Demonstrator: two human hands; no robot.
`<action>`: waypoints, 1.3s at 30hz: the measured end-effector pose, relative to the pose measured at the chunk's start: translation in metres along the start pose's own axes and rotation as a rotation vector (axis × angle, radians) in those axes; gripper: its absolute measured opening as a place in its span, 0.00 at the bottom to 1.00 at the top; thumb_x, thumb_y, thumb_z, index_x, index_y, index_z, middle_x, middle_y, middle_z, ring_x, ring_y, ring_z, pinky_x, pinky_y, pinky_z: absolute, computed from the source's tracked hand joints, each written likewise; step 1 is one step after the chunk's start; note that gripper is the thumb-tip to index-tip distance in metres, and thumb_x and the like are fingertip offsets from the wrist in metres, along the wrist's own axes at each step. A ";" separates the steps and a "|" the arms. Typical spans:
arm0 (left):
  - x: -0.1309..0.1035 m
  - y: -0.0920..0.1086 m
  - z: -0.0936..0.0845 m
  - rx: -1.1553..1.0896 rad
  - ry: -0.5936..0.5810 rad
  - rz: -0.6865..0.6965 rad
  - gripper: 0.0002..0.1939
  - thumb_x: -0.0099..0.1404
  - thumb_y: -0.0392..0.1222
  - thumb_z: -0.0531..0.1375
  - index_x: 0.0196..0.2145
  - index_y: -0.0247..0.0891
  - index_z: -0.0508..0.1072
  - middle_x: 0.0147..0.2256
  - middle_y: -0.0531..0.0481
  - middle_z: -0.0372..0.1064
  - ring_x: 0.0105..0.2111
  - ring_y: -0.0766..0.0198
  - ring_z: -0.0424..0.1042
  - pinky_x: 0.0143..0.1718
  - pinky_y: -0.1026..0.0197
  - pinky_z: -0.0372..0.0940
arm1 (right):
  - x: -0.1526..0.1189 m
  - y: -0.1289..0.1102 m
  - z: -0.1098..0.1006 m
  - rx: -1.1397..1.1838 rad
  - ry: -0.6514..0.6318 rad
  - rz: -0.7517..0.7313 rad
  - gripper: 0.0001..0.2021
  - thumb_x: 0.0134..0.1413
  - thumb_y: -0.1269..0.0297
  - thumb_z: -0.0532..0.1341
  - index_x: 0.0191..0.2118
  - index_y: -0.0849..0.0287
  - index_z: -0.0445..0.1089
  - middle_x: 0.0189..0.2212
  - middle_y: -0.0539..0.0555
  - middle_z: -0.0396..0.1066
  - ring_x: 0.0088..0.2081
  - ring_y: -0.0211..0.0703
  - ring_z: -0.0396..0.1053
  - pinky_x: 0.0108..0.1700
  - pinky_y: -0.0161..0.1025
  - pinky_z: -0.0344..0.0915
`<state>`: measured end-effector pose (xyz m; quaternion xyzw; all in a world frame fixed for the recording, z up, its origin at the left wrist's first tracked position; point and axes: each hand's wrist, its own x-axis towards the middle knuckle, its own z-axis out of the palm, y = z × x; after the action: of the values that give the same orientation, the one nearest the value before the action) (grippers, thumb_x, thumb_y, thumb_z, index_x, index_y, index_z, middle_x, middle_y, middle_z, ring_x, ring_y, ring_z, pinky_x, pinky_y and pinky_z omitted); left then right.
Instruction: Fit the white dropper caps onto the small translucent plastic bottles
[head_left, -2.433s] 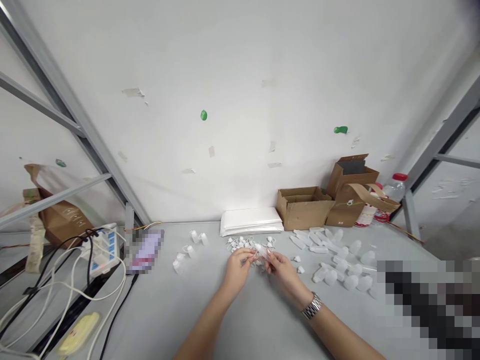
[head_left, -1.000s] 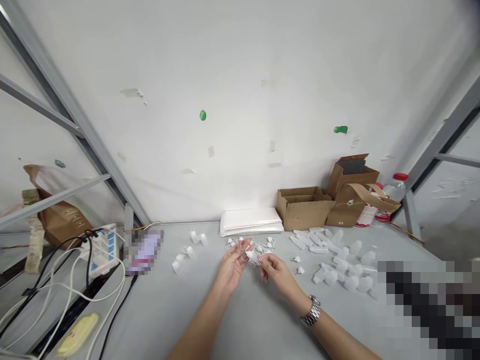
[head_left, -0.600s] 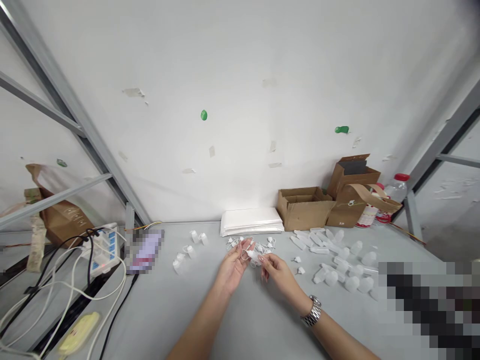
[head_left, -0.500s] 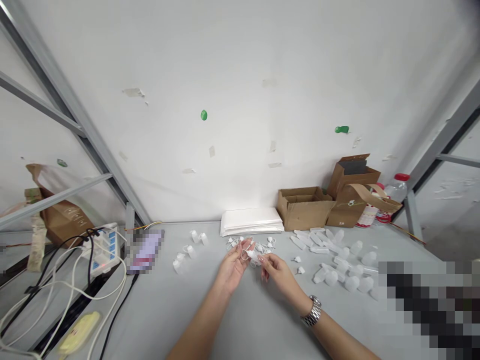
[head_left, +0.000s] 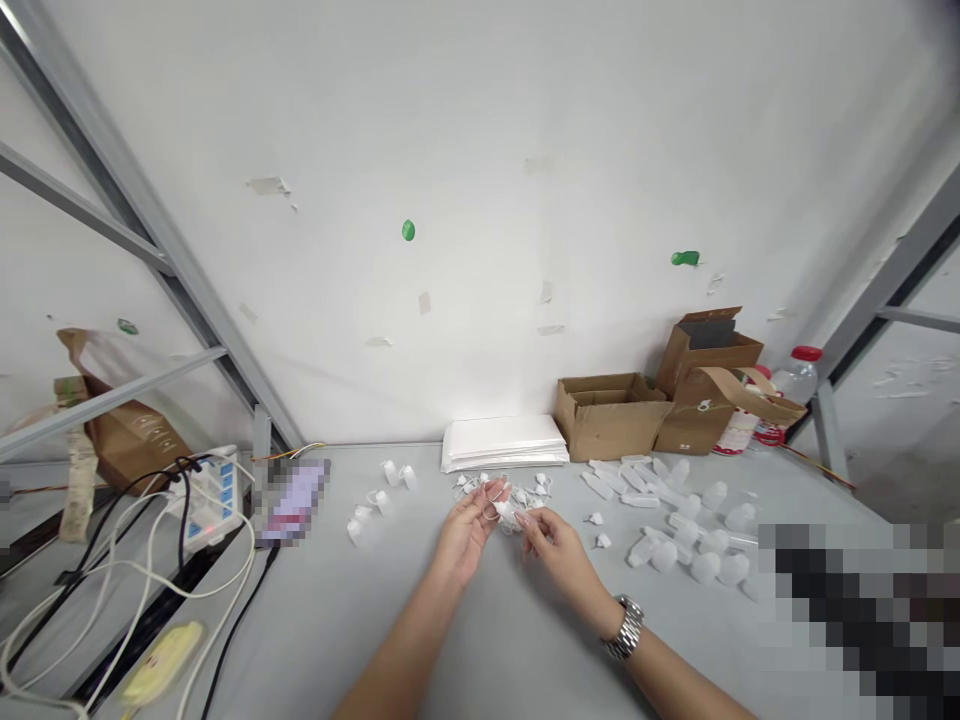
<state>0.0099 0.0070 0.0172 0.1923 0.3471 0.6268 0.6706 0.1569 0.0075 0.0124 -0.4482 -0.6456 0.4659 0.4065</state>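
My left hand (head_left: 463, 535) is closed, thumb and fingers pinching a small white plastic cap with a thin loop strap (head_left: 504, 510). From the right, my right hand (head_left: 553, 542) grips the same piece between its fingertips, which partly hide it. Several similar white caps (head_left: 541, 486) lie just behind my hands. Two more small caps (head_left: 596, 519) rest right of my right hand. Further right are scattered several translucent soft plastic bottles (head_left: 705, 540). On the left stand several small translucent bottles with looped caps (head_left: 381, 501).
A white stack of flat sheets or packets (head_left: 502, 443) lies against the wall. Beside it stand an open cardboard box (head_left: 615, 425) and a brown carton (head_left: 694, 410). At left are a phone (head_left: 295, 503), a power strip (head_left: 214, 505), tangled cables and a yellow object (head_left: 163, 663).
Both hands stay almost in the same place, still holding the small white cap. The view has shifted very slightly.
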 end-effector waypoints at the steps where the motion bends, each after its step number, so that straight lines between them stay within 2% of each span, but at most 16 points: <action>1: 0.000 0.000 0.000 0.018 0.003 0.005 0.08 0.59 0.35 0.57 0.36 0.34 0.73 0.46 0.42 0.69 0.47 0.59 0.68 0.45 0.61 0.62 | 0.000 0.000 0.000 -0.010 0.007 -0.004 0.18 0.51 0.47 0.52 0.26 0.58 0.63 0.18 0.48 0.64 0.23 0.40 0.62 0.30 0.37 0.58; 10: -0.002 -0.004 0.003 0.173 0.002 0.090 0.14 0.50 0.40 0.64 0.35 0.33 0.75 0.43 0.38 0.71 0.48 0.53 0.66 0.53 0.54 0.54 | -0.004 -0.005 -0.001 -0.088 0.022 -0.042 0.17 0.52 0.49 0.52 0.23 0.58 0.62 0.17 0.48 0.64 0.24 0.40 0.62 0.29 0.36 0.57; 15: -0.003 -0.007 0.004 0.154 -0.015 0.074 0.14 0.49 0.41 0.65 0.34 0.33 0.75 0.43 0.38 0.71 0.48 0.53 0.67 0.54 0.53 0.53 | -0.001 0.000 -0.002 -0.047 0.033 -0.034 0.18 0.51 0.48 0.53 0.25 0.58 0.62 0.18 0.48 0.65 0.24 0.41 0.63 0.31 0.37 0.58; 21: -0.006 -0.014 0.008 0.091 -0.107 0.108 0.21 0.52 0.39 0.64 0.45 0.39 0.70 0.47 0.42 0.69 0.51 0.56 0.64 0.54 0.55 0.53 | 0.003 0.005 0.003 0.146 -0.030 0.061 0.20 0.51 0.44 0.51 0.24 0.58 0.60 0.15 0.47 0.62 0.20 0.38 0.60 0.26 0.36 0.58; 25: -0.008 -0.021 0.014 0.143 -0.087 0.086 0.20 0.48 0.40 0.66 0.41 0.36 0.73 0.42 0.41 0.72 0.45 0.56 0.68 0.53 0.54 0.54 | 0.004 0.004 0.004 0.209 -0.041 0.056 0.21 0.49 0.42 0.51 0.22 0.57 0.60 0.14 0.46 0.61 0.19 0.37 0.60 0.25 0.36 0.58; 29: -0.014 -0.018 0.020 0.267 -0.048 0.163 0.17 0.47 0.44 0.65 0.34 0.33 0.75 0.38 0.41 0.74 0.43 0.55 0.69 0.51 0.54 0.56 | 0.003 0.003 0.004 0.211 -0.089 0.054 0.21 0.49 0.43 0.51 0.24 0.58 0.62 0.13 0.46 0.61 0.18 0.37 0.59 0.25 0.36 0.58; 32: -0.033 -0.007 0.015 0.429 0.053 0.261 0.14 0.50 0.45 0.63 0.34 0.34 0.75 0.38 0.42 0.74 0.43 0.54 0.70 0.48 0.56 0.59 | 0.001 0.001 0.004 0.212 -0.121 0.058 0.22 0.49 0.43 0.51 0.31 0.59 0.65 0.15 0.46 0.62 0.19 0.38 0.60 0.25 0.36 0.58; 34: -0.053 0.004 0.001 0.547 0.199 0.311 0.14 0.50 0.45 0.63 0.34 0.35 0.75 0.39 0.43 0.74 0.42 0.54 0.70 0.46 0.57 0.61 | -0.001 -0.002 0.002 0.206 -0.122 0.073 0.23 0.49 0.43 0.51 0.37 0.60 0.66 0.16 0.46 0.62 0.20 0.39 0.61 0.26 0.37 0.59; 36: -0.075 0.017 -0.023 0.636 0.405 0.361 0.13 0.48 0.44 0.64 0.33 0.37 0.75 0.38 0.44 0.74 0.42 0.55 0.70 0.45 0.59 0.61 | -0.001 -0.004 0.000 0.191 -0.124 0.082 0.24 0.48 0.43 0.52 0.39 0.61 0.66 0.16 0.47 0.62 0.21 0.40 0.61 0.27 0.37 0.59; 39: -0.103 0.039 -0.068 0.763 0.690 0.415 0.14 0.50 0.45 0.62 0.35 0.40 0.73 0.40 0.47 0.73 0.43 0.56 0.69 0.45 0.60 0.61 | 0.000 -0.001 0.000 0.171 -0.135 0.073 0.24 0.48 0.44 0.52 0.40 0.62 0.65 0.17 0.47 0.62 0.22 0.40 0.61 0.28 0.38 0.60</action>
<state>-0.0626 -0.1001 0.0207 0.2694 0.7039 0.6022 0.2632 0.1565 0.0068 0.0136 -0.4028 -0.6127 0.5628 0.3817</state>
